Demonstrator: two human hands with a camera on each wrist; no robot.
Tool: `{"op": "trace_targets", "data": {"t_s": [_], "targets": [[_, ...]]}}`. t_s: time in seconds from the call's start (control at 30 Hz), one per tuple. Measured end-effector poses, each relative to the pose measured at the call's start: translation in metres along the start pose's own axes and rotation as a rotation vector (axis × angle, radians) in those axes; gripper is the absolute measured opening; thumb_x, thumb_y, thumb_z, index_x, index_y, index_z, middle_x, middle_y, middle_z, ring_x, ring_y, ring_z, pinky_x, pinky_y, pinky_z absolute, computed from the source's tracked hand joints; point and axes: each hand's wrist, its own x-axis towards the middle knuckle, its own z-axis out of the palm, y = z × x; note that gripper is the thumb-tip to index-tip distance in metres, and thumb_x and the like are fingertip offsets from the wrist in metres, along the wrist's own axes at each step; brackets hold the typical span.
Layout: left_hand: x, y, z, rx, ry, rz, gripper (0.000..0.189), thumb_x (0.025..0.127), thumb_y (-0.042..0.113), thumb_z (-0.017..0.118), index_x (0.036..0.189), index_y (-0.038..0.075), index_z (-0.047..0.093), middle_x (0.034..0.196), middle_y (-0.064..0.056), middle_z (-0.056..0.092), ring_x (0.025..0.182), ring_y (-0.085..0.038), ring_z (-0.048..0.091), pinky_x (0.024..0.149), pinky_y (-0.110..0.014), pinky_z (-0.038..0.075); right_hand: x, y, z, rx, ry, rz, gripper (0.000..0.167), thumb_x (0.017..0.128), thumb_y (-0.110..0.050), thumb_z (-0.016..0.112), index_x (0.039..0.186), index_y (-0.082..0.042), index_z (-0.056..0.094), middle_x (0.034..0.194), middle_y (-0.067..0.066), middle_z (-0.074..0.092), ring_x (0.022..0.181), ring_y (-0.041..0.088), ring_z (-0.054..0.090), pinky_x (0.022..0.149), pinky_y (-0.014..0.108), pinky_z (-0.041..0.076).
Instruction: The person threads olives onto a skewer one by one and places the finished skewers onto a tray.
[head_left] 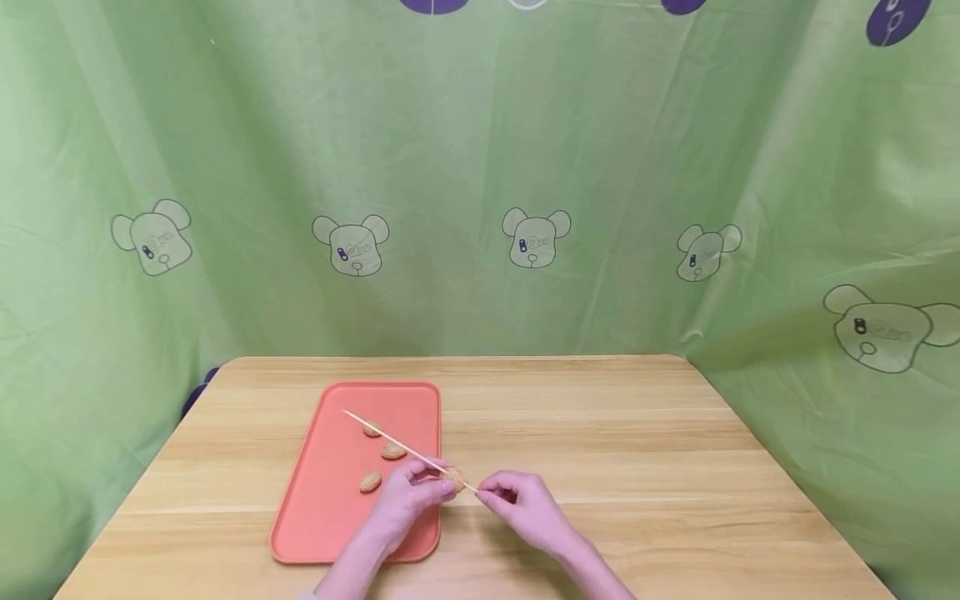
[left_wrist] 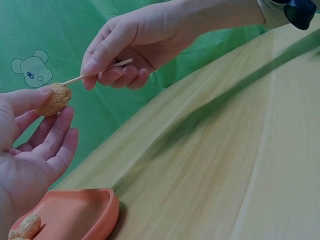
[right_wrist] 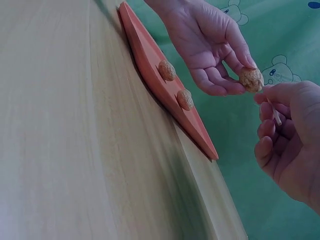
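My left hand (head_left: 403, 502) pinches a rough, golden-brown fried ball (left_wrist: 56, 100) between thumb and fingers, over the right edge of the pink tray (head_left: 322, 500). A thin wooden skewer (head_left: 390, 438) slants across the ball and reaches up left above the tray. Whether it pierces the ball or passes along its surface I cannot tell. To the right, my right hand (head_left: 531, 507) pinches the skewer near its lower end between thumb and forefinger. In the left wrist view, a short tail of skewer sticks out past these fingers.
Three more brown balls lie on the tray: one toward the back (head_left: 371, 430), one in the middle (head_left: 393, 451) and one nearer the front (head_left: 370, 482). The tray lies on the left half of a wooden table (head_left: 637, 450). A green curtain (head_left: 450, 150) surrounds the table.
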Motion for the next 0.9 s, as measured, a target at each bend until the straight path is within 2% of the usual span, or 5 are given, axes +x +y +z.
{"op": "trace_targets", "data": {"t_s": [0.17,0.33,0.5,0.63,0.9], "targets": [[0.002,-0.004,0.001,-0.006,0.006,-0.018,0.037,0.081,-0.005,0.063,0.116,-0.012,0.053,0.089,-0.004,0.066,0.083,-0.014,0.065,0.083,-0.030,0.053,-0.002,0.001,-0.002,0.022,-0.020,0.034,0.012,0.086,-0.011,0.064,0.089,-0.001,0.068,0.068,0.007,0.058,0.057,0.001,0.043,0.048,0.016,0.039],[0.002,0.000,0.001,-0.035,0.030,-0.034,0.053,0.083,-0.007,0.059,0.131,-0.016,0.036,0.091,-0.002,0.066,0.082,-0.012,0.065,0.083,-0.029,0.053,-0.005,-0.010,-0.006,0.030,-0.004,0.061,0.008,0.086,-0.006,0.063,0.089,-0.001,0.067,0.067,0.000,0.056,0.057,0.001,0.042,0.049,0.016,0.039],[-0.001,0.007,-0.007,-0.009,0.061,-0.036,0.053,0.084,-0.005,0.058,0.129,-0.019,0.034,0.100,-0.014,0.066,0.084,-0.013,0.065,0.089,-0.037,0.050,-0.009,-0.027,-0.016,0.040,0.044,0.043,0.005,0.084,0.000,0.062,0.086,0.003,0.066,0.064,0.007,0.055,0.055,0.000,0.040,0.047,0.015,0.037],[-0.004,0.010,-0.018,0.061,0.083,-0.028,0.048,0.084,-0.002,0.060,0.124,-0.020,0.041,0.104,-0.021,0.064,0.086,-0.015,0.065,0.089,-0.040,0.050,-0.011,-0.019,-0.021,0.055,0.065,0.035,0.005,0.084,0.002,0.061,0.086,0.003,0.066,0.064,0.014,0.054,0.055,0.000,0.040,0.046,0.016,0.038],[-0.011,0.022,-0.042,0.135,0.227,-0.008,0.045,0.083,-0.001,0.062,0.121,-0.018,0.046,0.100,-0.018,0.066,0.083,-0.018,0.066,0.085,-0.040,0.052,-0.014,0.013,-0.030,0.063,0.113,0.033,0.008,0.086,-0.007,0.064,0.089,0.000,0.067,0.066,0.002,0.055,0.056,0.002,0.043,0.045,0.018,0.040]]}}
